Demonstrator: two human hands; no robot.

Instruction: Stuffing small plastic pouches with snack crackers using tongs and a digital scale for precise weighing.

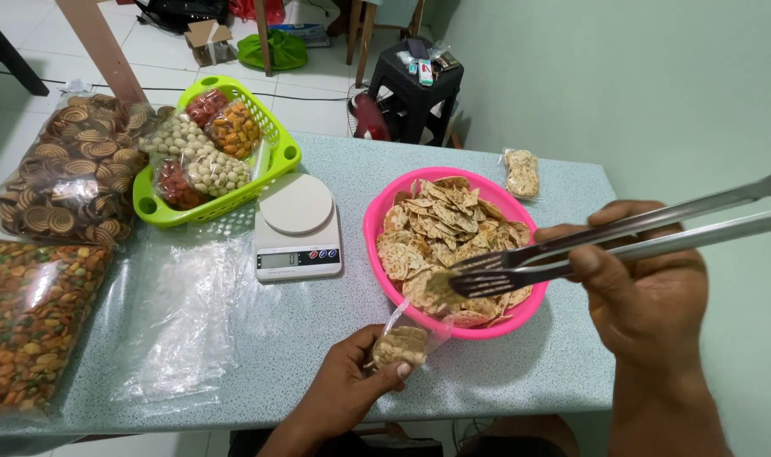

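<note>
Your left fingers [384,372] pinched a small clear bag [405,341], partly filled, just below the pink bowl [374,222]. Your right hand [648,288] squeezed metal tongs [572,247] on a cracker [439,283] over the bowl. You looked mid-fill; next, the cracker needed to meet the bag's open mouth.

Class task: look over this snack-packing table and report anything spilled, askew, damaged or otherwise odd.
Nothing is spilled or damaged. One small filled clear bag lies alone by the far table edge, behind the round pink plastic basin of crackers, apart from the other packed bags in the lime-green plastic basket.
</note>
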